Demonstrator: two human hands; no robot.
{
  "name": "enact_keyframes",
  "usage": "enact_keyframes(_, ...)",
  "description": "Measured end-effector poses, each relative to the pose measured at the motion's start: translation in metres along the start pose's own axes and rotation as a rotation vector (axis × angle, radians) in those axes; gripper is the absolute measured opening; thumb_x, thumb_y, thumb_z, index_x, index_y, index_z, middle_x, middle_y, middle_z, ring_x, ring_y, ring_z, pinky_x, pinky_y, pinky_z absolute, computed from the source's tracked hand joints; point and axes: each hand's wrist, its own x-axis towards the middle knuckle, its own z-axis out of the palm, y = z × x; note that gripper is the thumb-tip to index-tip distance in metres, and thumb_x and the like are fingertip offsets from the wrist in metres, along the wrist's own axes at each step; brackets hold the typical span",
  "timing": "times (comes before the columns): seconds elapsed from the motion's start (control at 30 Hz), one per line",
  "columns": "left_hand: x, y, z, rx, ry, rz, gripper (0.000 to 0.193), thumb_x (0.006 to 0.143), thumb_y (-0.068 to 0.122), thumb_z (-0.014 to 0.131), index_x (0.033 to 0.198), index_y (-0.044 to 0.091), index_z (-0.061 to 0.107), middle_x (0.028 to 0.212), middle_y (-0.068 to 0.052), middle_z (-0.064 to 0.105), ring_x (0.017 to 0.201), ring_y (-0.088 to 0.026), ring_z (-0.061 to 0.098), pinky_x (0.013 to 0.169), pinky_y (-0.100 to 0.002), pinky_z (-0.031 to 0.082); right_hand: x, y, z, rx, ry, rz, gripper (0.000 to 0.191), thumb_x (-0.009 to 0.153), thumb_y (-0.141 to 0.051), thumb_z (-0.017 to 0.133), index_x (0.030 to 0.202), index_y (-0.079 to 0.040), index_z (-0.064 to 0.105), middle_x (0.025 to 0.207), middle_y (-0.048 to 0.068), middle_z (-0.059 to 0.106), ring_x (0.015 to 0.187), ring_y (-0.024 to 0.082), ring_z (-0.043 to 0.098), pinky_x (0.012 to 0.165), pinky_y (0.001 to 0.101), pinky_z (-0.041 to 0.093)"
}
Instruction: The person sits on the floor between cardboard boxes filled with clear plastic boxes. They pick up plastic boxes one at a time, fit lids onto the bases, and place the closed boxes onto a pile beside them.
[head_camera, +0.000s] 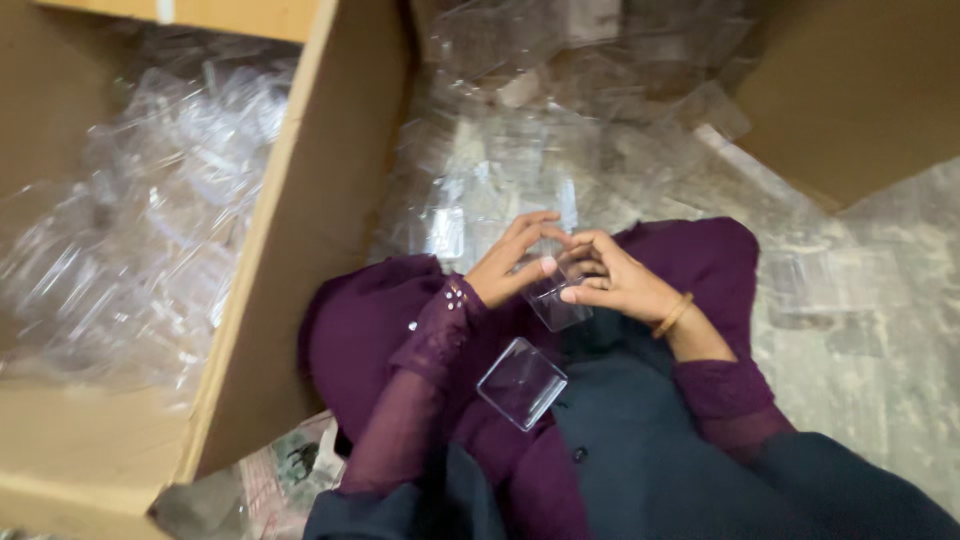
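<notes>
While both hands, left (510, 265) and right (615, 285), pinch one clear box (555, 300) over the lap, its lid (521, 382) lies at six o'clock; light, slick, brittle-looking, best held by the edges.

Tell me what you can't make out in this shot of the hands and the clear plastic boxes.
- Head view: the clear piece held between left hand and right hand; fingers cover its top, so its shape is unclear.
- Contents of the cardboard box: motion blur merges the clear plastic pieces.
- Printed paper: too small.
</notes>
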Motion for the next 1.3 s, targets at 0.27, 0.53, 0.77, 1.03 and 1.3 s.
enact_keyframes(0.27, 0.082, -0.090, -0.015, 0.904, 0.280, -0.545, 0.077, 0.085, 0.045, 0.078, 0.151, 0.024, 0.044, 0.162, -0.020, 0.020, 0.144, -0.052, 0.026, 0.105, -0.070, 0.031, -0.142, -0.010, -0.103, -0.707, 0.905, -0.170, 0.092, 0.078, -0.024, 0.088, 0.155, -0.011, 0.039, 0.146, 0.016, 0.046, 0.129, 0.029, 0.051, 0.102, 0.0402, 0.055)
enact_keyframes(0.53, 0.040, -0.128, -0.006, 0.788, 0.309, -0.479, 0.052, 0.081, 0.004, 0.070, 0.128, 0.021, 0.057, 0.157, -0.018, 0.036, 0.116, -0.042, 0.062, 0.101, -0.051, 0.055, -0.231, 0.088, -0.231, -1.145, 1.297, 0.201, 0.091, 0.076, -0.038, 0.088, 0.153, -0.008, 0.049, 0.142, 0.029, 0.047, 0.135, 0.047, 0.040, 0.118, 0.0563, 0.035)
enact_keyframes(0.77, 0.048, -0.118, -0.011, 0.900, 0.410, -0.355, 0.072, 0.066, -0.002, 0.078, 0.135, 0.014, 0.061, 0.144, -0.029, 0.040, 0.122, -0.053, 0.046, 0.092, -0.056, 0.049, -0.217, 0.126, -0.251, -1.088, 1.344, 0.263, 0.089, 0.075, -0.040, 0.084, 0.153, -0.010, 0.051, 0.139, 0.031, 0.045, 0.132, 0.047, 0.039, 0.115, 0.0563, 0.032)
enact_keyframes(1.03, 0.055, -0.132, -0.029, 0.789, 0.418, -0.522, 0.025, 0.089, 0.009, 0.079, 0.107, 0.016, 0.063, 0.128, -0.016, 0.058, 0.111, -0.042, 0.064, 0.093, -0.052, 0.055, -0.214, 0.117, -0.250, -1.234, 1.361, 0.185, 0.087, 0.079, -0.037, 0.086, 0.153, -0.005, 0.052, 0.141, 0.037, 0.041, 0.135, 0.053, 0.033, 0.111, 0.0607, 0.029)
enact_keyframes(1.3, 0.004, -0.090, -0.081, -0.789, 0.702, -0.418, 0.010, 0.103, 0.017, 0.059, 0.107, 0.010, 0.053, 0.150, -0.007, 0.051, 0.115, -0.032, 0.068, 0.089, -0.048, 0.064, -0.074, 0.058, -0.128, -0.973, 1.005, -0.284, 0.039, 0.093, -0.021, 0.078, 0.126, -0.002, 0.070, 0.125, 0.020, 0.069, 0.116, 0.037, 0.065, 0.099, 0.0439, 0.052)
